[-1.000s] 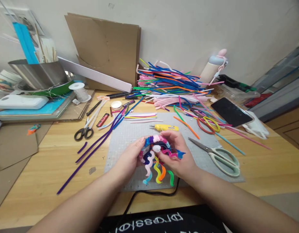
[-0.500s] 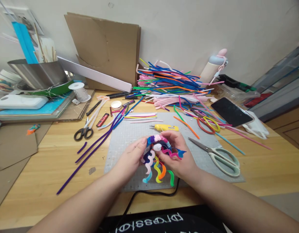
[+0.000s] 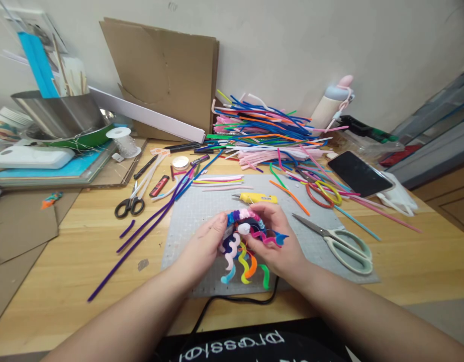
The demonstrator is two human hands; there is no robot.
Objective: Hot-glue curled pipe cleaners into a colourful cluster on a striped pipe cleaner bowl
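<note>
Between both hands is a colourful pipe-cleaner craft (image 3: 244,216), a rounded band of blue, pink and purple with a small white piece in its middle. Wavy pink, yellow, orange, green and light blue strands dangle from it. My left hand (image 3: 205,244) grips its left side, thumb on top. My right hand (image 3: 279,241) is closed around the right side, where a magenta strand with a blue tip sticks out. Just beyond the craft, a yellow hot-tipped tool (image 3: 258,198) lies on the grey cutting mat (image 3: 209,206). Some fingers are hidden behind the craft.
Pale green scissors (image 3: 347,249) lie right of my hands, black scissors (image 3: 129,205) to the left. Long purple pipe cleaners (image 3: 135,246) stretch across the left side. At the back are a pipe-cleaner pile (image 3: 265,125), a phone (image 3: 360,173) and a bottle (image 3: 328,105). A black cable (image 3: 239,300) runs in front.
</note>
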